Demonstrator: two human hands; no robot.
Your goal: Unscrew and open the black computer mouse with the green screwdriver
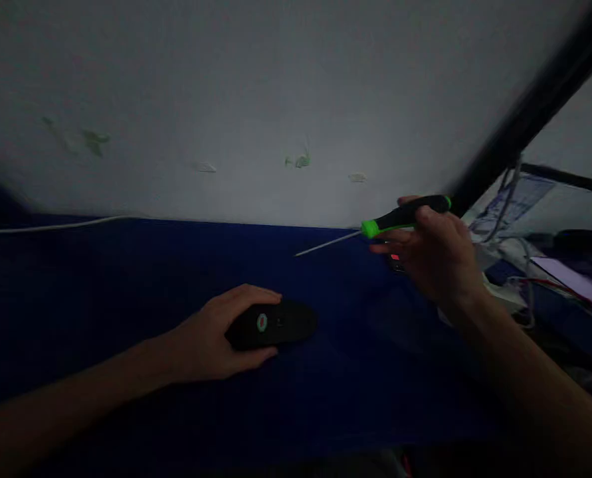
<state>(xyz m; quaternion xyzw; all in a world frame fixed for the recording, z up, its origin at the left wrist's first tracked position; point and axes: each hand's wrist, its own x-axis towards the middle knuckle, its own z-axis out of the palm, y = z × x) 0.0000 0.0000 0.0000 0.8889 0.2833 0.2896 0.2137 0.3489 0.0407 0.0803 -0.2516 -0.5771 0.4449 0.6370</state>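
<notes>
A black computer mouse (296, 321) lies belly-up on the dark blue surface, a round sticker and small sensor opening showing. My left hand (226, 332) grips it from the left, fingers along the far side and thumb along the near side. Raised at the right, my right hand (435, 249) holds a screwdriver (405, 214) with a black and green handle. Its thin metal shaft points left and slightly down, the tip above the surface and apart from the mouse. Partly hidden behind the right hand is a small dark object with a red display (395, 257).
The blue tabletop (126, 279) meets a pale wall (256, 99) at the back. A white cable (66, 227) runs along the left rear. At the right are a dark frame post (525, 106), tangled cables and a pale flat item (572, 279).
</notes>
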